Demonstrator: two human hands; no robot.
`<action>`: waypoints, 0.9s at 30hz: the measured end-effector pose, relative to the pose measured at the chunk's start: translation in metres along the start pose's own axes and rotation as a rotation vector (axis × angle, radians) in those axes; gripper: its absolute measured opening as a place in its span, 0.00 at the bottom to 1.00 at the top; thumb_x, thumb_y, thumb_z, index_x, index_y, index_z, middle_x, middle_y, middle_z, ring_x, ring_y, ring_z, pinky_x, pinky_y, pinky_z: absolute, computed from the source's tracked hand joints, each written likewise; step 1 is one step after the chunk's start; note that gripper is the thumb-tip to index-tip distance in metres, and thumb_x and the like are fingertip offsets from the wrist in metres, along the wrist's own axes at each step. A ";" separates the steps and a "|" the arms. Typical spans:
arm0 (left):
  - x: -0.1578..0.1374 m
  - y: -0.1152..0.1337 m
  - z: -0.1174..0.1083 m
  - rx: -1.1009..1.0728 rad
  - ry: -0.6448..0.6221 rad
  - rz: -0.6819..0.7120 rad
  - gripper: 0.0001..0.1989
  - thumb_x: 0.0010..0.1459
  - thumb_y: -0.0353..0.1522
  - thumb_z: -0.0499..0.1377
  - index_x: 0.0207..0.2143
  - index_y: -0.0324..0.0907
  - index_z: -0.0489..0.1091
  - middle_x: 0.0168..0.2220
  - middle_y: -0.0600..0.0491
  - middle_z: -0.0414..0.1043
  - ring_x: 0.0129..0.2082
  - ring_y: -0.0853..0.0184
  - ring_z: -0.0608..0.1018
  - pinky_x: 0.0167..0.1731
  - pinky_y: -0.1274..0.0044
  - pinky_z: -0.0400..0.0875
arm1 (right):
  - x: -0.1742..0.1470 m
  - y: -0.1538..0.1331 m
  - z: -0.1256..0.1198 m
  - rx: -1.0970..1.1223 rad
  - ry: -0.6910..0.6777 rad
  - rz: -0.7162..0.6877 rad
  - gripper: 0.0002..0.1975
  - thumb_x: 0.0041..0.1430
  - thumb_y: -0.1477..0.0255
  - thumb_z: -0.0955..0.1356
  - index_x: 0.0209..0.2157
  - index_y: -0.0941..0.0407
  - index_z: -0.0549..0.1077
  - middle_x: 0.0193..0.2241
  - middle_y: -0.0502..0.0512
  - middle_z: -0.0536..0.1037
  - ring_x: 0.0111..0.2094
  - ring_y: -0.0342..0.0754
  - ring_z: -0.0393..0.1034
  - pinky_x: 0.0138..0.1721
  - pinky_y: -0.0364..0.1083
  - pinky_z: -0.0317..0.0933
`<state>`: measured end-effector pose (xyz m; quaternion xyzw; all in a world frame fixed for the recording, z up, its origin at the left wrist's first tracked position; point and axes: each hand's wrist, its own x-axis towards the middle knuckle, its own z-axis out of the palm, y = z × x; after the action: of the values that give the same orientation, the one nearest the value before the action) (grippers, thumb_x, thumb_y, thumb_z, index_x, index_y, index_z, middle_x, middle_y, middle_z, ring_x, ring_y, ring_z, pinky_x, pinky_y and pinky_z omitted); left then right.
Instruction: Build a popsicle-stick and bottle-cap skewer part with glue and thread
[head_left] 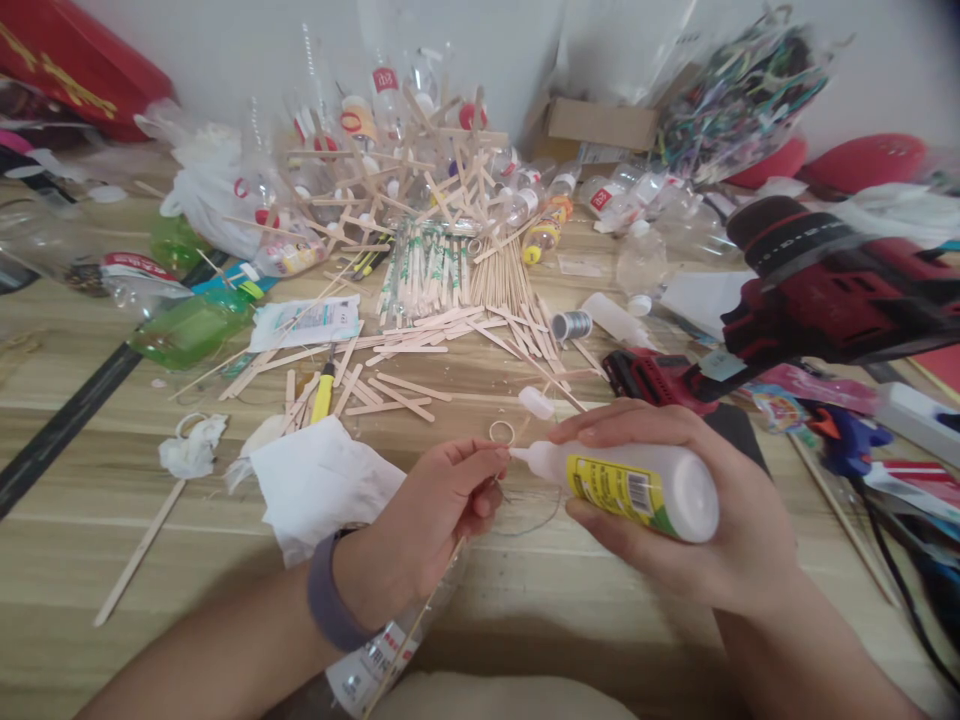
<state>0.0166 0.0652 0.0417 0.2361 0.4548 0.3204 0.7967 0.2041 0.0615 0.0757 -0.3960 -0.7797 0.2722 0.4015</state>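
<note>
My right hand (697, 500) is wrapped round a white glue bottle (637, 485) with a yellow-green label, held on its side. The bottle's narrow nozzle points left and meets the fingertips of my left hand (457, 490). Those fingers are pinched together on a thin wooden stick (420, 615), which slants down toward my lap. A small pale ring (502, 432) shows just above the left fingertips; whether it joins the stick is hidden. Below the left wrist lies a clear plastic bottle (367, 665) with a printed label. A translucent cap (536, 402) rests on the table beyond the nozzle.
A red and black power drill (832, 285) stands at right. White tissue (322, 480) and a yellow-handled tool (322, 392) lie left of my hands. Farther back are loose craft sticks (405, 397), a wire spool (571, 325), a green bottle (191, 328) and several clear bottles.
</note>
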 end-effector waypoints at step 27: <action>-0.001 0.001 0.001 0.069 0.026 0.002 0.11 0.51 0.38 0.62 0.24 0.42 0.66 0.16 0.62 0.57 0.17 0.75 0.55 0.17 0.79 0.43 | -0.003 0.000 -0.002 -0.009 0.030 0.024 0.20 0.52 0.66 0.74 0.46 0.42 0.69 0.40 0.52 0.80 0.41 0.58 0.76 0.41 0.57 0.72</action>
<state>0.0173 0.0648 0.0435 0.2599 0.4754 0.3085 0.7819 0.2071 0.0595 0.0757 -0.4110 -0.7699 0.2674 0.4084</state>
